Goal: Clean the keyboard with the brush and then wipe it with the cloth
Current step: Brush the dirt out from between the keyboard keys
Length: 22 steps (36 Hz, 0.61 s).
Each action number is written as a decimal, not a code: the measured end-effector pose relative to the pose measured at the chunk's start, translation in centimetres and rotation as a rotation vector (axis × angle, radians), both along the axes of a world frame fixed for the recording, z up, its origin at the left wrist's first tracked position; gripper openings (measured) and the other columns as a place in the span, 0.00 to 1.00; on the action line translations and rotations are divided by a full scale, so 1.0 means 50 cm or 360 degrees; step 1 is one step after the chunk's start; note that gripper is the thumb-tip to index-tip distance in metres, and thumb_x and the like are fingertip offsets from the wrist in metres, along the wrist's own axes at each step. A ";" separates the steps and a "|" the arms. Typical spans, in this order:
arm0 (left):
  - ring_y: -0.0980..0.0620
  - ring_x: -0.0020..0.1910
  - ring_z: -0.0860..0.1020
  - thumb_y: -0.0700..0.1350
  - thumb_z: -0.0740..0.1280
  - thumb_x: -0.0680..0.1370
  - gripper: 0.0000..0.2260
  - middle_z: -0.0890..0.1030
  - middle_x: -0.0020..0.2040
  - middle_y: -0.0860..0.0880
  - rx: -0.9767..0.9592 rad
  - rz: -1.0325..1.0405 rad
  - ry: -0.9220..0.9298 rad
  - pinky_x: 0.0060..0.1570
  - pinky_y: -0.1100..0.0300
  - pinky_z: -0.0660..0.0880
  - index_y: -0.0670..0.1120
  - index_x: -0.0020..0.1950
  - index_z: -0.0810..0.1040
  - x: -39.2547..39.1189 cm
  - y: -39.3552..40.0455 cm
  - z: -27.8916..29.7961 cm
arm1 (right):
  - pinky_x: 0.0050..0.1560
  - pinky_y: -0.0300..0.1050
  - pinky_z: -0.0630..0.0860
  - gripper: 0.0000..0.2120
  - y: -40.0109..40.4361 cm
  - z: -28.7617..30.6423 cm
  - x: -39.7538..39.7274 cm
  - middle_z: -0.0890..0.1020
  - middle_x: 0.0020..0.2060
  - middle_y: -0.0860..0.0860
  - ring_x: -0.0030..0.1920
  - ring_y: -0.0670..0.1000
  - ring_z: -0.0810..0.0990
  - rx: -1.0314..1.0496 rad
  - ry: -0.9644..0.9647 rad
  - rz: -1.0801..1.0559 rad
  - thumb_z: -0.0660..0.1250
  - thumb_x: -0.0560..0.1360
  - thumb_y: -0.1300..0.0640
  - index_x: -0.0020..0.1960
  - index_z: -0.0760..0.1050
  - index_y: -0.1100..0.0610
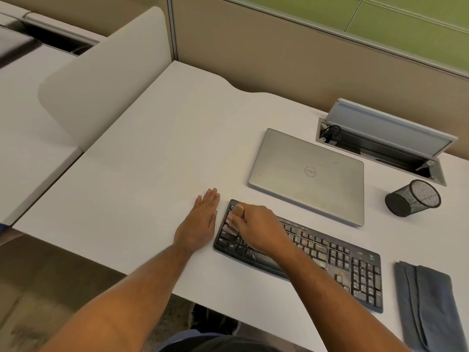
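A black keyboard (pixel 330 260) lies on the white desk (pixel 152 161), its keys speckled with crumbs and dust. My right hand (pixel 256 229) grips a small brush (pixel 237 212) with a wooden handle, bristles down on the keyboard's left end. My left hand (pixel 200 222) rests flat on the desk just left of the keyboard, fingers straight. A folded grey cloth (pixel 429 306) lies on the desk to the right of the keyboard.
A closed silver laptop (pixel 309 174) sits behind the keyboard. A black mesh pen cup (pixel 413 198) lies on its side at the right. An open cable hatch (pixel 383 146) is set in the desk's back. A beige divider (pixel 101 77) stands at the left.
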<state>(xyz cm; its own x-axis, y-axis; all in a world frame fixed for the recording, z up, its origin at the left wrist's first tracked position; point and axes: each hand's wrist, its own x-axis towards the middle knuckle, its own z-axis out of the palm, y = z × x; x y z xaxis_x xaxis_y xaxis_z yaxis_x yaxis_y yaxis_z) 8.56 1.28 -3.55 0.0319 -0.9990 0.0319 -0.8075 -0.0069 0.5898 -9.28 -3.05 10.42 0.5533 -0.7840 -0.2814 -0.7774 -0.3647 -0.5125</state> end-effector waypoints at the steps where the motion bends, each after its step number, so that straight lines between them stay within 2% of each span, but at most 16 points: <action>1: 0.55 0.81 0.50 0.49 0.42 0.83 0.28 0.55 0.81 0.49 -0.0007 -0.0003 -0.0009 0.79 0.62 0.41 0.39 0.81 0.58 0.001 0.000 -0.001 | 0.43 0.49 0.74 0.14 -0.004 0.003 0.001 0.81 0.35 0.47 0.39 0.51 0.79 0.0014 -0.0002 -0.0005 0.62 0.84 0.47 0.43 0.75 0.52; 5: 0.54 0.81 0.50 0.47 0.42 0.82 0.28 0.55 0.81 0.48 -0.0013 -0.0024 -0.0044 0.79 0.62 0.40 0.39 0.81 0.58 0.004 0.001 -0.008 | 0.45 0.46 0.73 0.11 -0.014 0.010 0.007 0.82 0.38 0.44 0.41 0.46 0.78 0.0000 -0.0167 -0.0067 0.64 0.84 0.49 0.47 0.79 0.52; 7: 0.55 0.81 0.48 0.47 0.41 0.81 0.29 0.54 0.82 0.48 0.0002 -0.0039 -0.0057 0.79 0.61 0.40 0.39 0.81 0.57 0.004 0.001 -0.010 | 0.43 0.45 0.72 0.11 -0.013 0.008 0.008 0.80 0.36 0.42 0.39 0.43 0.77 0.0085 -0.0192 -0.0039 0.64 0.84 0.49 0.43 0.77 0.49; 9: 0.54 0.82 0.48 0.46 0.40 0.80 0.30 0.54 0.82 0.47 0.0000 -0.0040 -0.0061 0.79 0.61 0.40 0.39 0.81 0.56 0.004 0.000 -0.010 | 0.40 0.44 0.71 0.14 -0.010 0.008 0.007 0.78 0.34 0.42 0.37 0.43 0.75 0.0091 -0.0107 0.0053 0.64 0.84 0.48 0.40 0.74 0.47; 13: 0.54 0.81 0.49 0.45 0.42 0.82 0.28 0.54 0.82 0.47 -0.0035 -0.0034 -0.0076 0.78 0.62 0.39 0.39 0.81 0.57 0.002 -0.002 -0.009 | 0.46 0.49 0.75 0.14 -0.016 0.022 -0.001 0.81 0.41 0.46 0.43 0.51 0.79 -0.0157 0.0243 0.0245 0.60 0.85 0.45 0.44 0.75 0.51; 15: 0.54 0.81 0.49 0.42 0.45 0.83 0.26 0.54 0.82 0.47 -0.0054 -0.0019 -0.0090 0.78 0.62 0.39 0.39 0.81 0.57 0.004 0.000 -0.011 | 0.45 0.49 0.75 0.15 -0.022 0.028 -0.004 0.81 0.39 0.47 0.42 0.52 0.80 -0.0205 0.0292 0.0264 0.58 0.86 0.45 0.44 0.73 0.51; 18: 0.53 0.81 0.49 0.37 0.49 0.83 0.25 0.54 0.82 0.46 -0.0086 -0.0024 -0.0125 0.79 0.58 0.41 0.38 0.81 0.56 0.004 -0.001 -0.015 | 0.44 0.47 0.74 0.13 -0.020 0.025 -0.001 0.79 0.36 0.44 0.40 0.48 0.78 -0.0018 0.0080 0.0193 0.63 0.84 0.47 0.44 0.76 0.50; 20: 0.51 0.82 0.48 0.36 0.54 0.83 0.25 0.53 0.82 0.45 -0.0083 -0.0040 -0.0156 0.80 0.56 0.43 0.38 0.81 0.55 0.002 -0.002 -0.016 | 0.45 0.46 0.76 0.10 -0.011 0.016 0.005 0.80 0.38 0.42 0.40 0.44 0.78 0.0088 -0.0062 0.0191 0.65 0.84 0.49 0.45 0.79 0.49; 22: 0.51 0.82 0.48 0.36 0.56 0.83 0.26 0.53 0.82 0.44 -0.0077 -0.0045 -0.0154 0.79 0.57 0.41 0.38 0.81 0.54 0.003 -0.002 -0.018 | 0.44 0.45 0.74 0.10 -0.001 0.008 0.007 0.80 0.38 0.41 0.40 0.43 0.77 0.0066 -0.0064 0.0232 0.65 0.84 0.49 0.44 0.78 0.48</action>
<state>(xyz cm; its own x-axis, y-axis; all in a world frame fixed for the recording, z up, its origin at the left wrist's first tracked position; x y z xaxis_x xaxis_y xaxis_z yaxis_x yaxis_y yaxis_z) 8.70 1.17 -4.44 -0.0018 -0.9966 0.0820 -0.8601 0.0434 0.5082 -8.91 -3.11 10.82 0.6719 -0.6828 -0.2871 -0.6963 -0.4500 -0.5592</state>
